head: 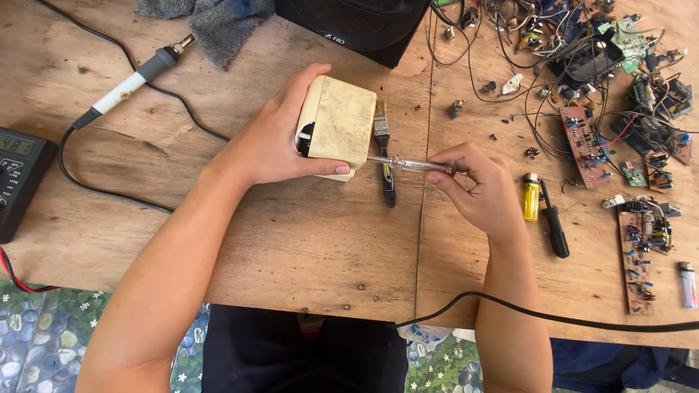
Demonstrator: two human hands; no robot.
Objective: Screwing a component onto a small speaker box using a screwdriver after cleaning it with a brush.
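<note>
Left hand (pixel 273 145) gripping cream box (pixel 336 125), right hand (pixel 477 185) pinching screwdriver (pixel 408 164) at its edge, bare wood below.

Two lighters – one yellow (pixel 531 197), one clear (pixel 687 284), one brush (pixel 382 138), one soldering iron (pixel 135 78), one multimeter (pixel 20 175)

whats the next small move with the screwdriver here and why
Probably keep the left hand firm on the cream box and turn the clear-handled screwdriver with the right hand. Its tip already meets the box's lower side edge, and the box is tilted up off the wooden table, so it could slip if not braced.
</note>
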